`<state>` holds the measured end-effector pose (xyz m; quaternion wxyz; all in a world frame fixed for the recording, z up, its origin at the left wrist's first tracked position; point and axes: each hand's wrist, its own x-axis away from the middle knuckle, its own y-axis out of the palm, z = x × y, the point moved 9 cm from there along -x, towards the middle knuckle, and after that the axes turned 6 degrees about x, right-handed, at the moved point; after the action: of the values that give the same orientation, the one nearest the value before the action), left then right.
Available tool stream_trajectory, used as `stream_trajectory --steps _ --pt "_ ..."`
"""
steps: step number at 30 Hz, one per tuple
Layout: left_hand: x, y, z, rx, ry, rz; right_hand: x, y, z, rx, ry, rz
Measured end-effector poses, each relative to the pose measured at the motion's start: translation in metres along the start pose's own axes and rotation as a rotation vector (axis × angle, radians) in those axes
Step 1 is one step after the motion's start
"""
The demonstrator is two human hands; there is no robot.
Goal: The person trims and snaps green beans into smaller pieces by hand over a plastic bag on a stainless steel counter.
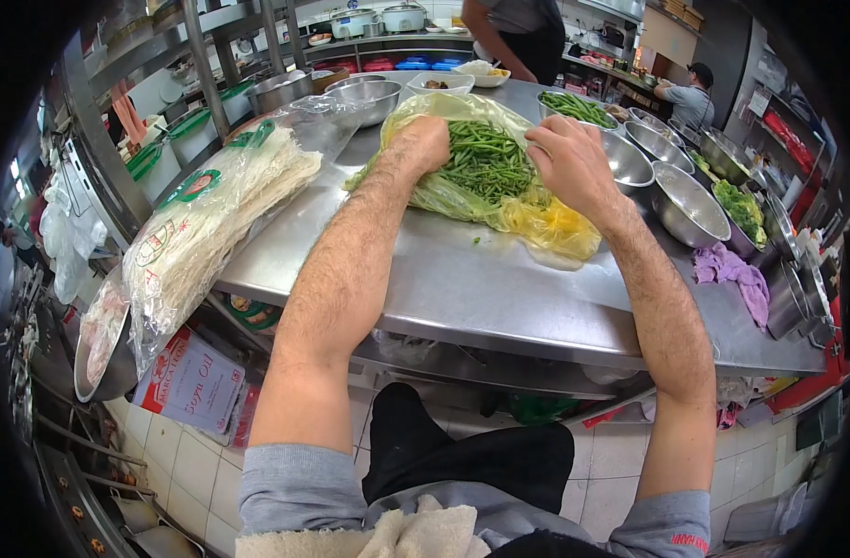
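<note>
Cut green beans (488,158) fill an opened, yellowish plastic bag (443,200) that lies on the steel table. My left hand (427,142) is closed at the bag's left rim, its fingertips partly hidden by the hand itself. On the opposite side, my right hand (574,160) has its fingers curled at the bag's right edge, pinching the plastic. Below that hand sits a bunched yellow plastic bag (560,228), touching the bean bag. A small green scrap lies on the steel in front of them.
Packaged dried noodles (225,205) lie at the left above a metal bowl (118,358). Several steel bowls (690,200) and a purple cloth (734,275) line the right side. Whole green beans (575,108) fill a bowl behind. Two other people (527,42) are farther back.
</note>
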<state>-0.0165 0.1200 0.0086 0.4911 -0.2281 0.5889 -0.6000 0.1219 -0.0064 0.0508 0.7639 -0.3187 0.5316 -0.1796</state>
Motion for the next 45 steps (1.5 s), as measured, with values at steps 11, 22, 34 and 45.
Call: stream_trajectory --steps 11,22,34,45 --pt "0.000 -0.009 -0.013 0.021 0.005 0.076 0.001 0.002 -0.013 -0.060 -0.019 -0.087" --pt "0.032 -0.071 0.054 0.259 0.331 0.353 0.001 -0.004 -0.027 -0.068 -0.080 -0.040" --pt "0.020 -0.034 0.071 0.799 0.426 -0.041 -0.003 -0.008 -0.028 -0.228 -0.124 0.004" --pt "0.027 -0.029 0.079 0.762 0.406 -0.149 -0.004 -0.005 -0.012 -0.148 -0.042 -0.034"
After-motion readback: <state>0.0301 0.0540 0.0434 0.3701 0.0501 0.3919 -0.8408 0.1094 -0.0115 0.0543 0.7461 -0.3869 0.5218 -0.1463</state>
